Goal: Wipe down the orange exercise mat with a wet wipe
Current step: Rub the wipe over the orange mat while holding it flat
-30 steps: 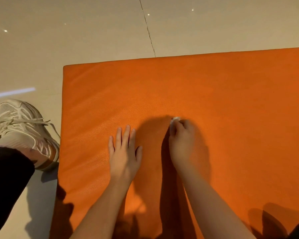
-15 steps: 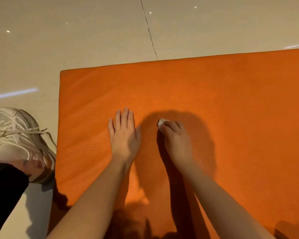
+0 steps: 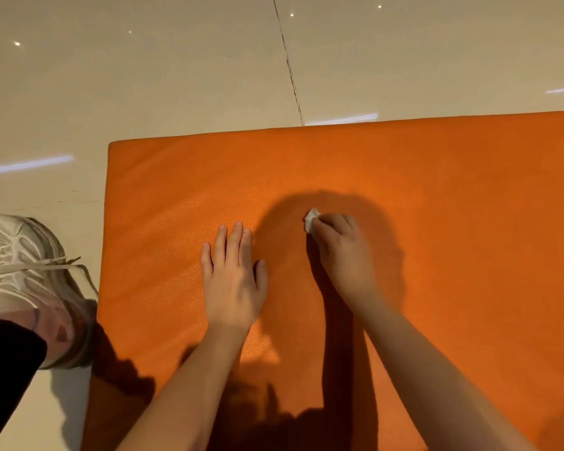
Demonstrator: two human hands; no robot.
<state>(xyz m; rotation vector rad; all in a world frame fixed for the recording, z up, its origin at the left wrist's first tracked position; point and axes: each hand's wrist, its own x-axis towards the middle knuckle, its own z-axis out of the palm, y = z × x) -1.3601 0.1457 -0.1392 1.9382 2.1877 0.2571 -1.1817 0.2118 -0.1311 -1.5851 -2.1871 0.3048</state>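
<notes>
The orange exercise mat (image 3: 437,190) lies flat on the floor and fills most of the view; its far left corner is visible. My right hand (image 3: 345,252) is closed on a small crumpled white wet wipe (image 3: 310,219), pressing it onto the mat near the middle; only a bit of the wipe shows past my fingertips. My left hand (image 3: 233,275) rests palm down on the mat to the left of it, fingers together and holding nothing.
A glossy beige tiled floor (image 3: 144,76) surrounds the mat, with a grout line running toward its far edge. My white sneaker (image 3: 23,275) and black trouser leg (image 3: 4,369) sit on the floor just off the mat's left edge.
My right hand with the wipe has slid a little left and back across the mat. My left hand has drawn its fingers together and stayed flat; the camera has shifted slightly.
</notes>
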